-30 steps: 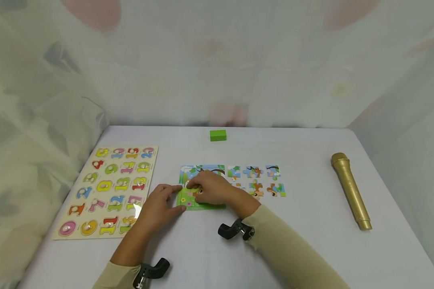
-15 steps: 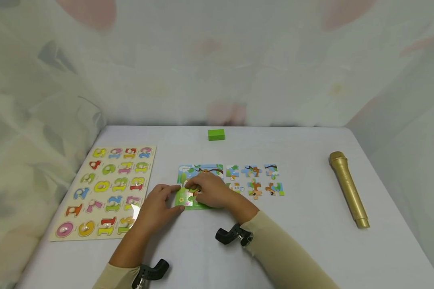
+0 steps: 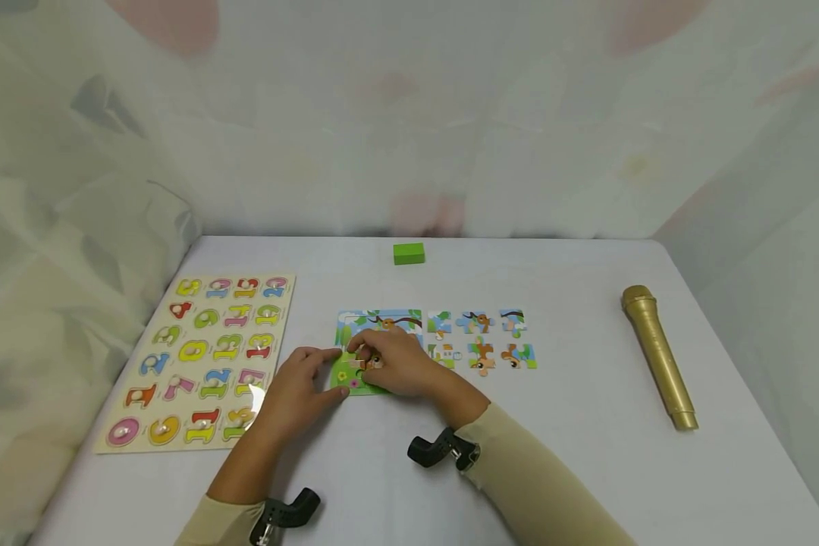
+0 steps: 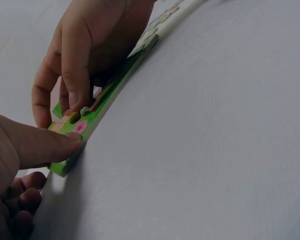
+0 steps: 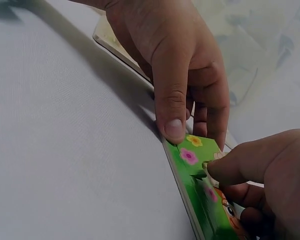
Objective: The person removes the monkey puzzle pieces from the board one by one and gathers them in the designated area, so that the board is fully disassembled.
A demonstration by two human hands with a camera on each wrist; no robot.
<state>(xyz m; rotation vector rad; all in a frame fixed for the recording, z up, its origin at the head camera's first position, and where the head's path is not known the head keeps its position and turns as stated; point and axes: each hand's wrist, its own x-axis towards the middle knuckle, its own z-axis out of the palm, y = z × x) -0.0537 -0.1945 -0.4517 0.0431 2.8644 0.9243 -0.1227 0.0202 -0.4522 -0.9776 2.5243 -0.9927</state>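
Note:
A jigsaw puzzle board [image 3: 390,313] with a green and blue picture lies in the middle of the table. My left hand [image 3: 302,390] holds its left side, with the thumb [image 4: 60,146] on the front corner by the flowers and the index fingertip farther up the edge. Over the board, my right hand [image 3: 399,364] pinches a small puzzle piece [image 4: 57,110] between thumb and fingers. That piece sits tilted at the left part of the picture, mostly hidden by the fingers. In the right wrist view the right thumb [image 5: 235,165] presses close beside the pink flower.
Several loose pieces [image 3: 478,324] lie in two rows right of the board. A number peg board [image 3: 283,303] lies at the left, a green block [image 3: 409,254] at the back, and a gold microphone [image 3: 660,360] at the far right.
The right fingers have shifted slightly over the board's left part, and the pinched piece shows at a different angle. The left hand stays in place. The head view has shifted a little.

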